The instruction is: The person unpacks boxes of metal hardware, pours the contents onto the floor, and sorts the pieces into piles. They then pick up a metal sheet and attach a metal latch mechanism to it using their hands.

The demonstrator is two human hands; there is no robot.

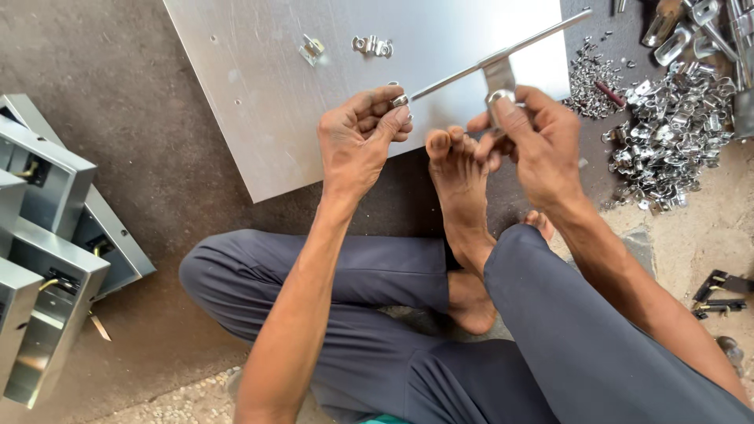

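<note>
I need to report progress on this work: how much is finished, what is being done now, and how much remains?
Looks done: two small metal clips lie on the metal sheet, with grey boxes stacked at the left. In hand: the left hand pinches a small piece at the end of a metal rod, while the right hand grips its bracket. Left: a large pile of loose clips waits at the right.
</note>
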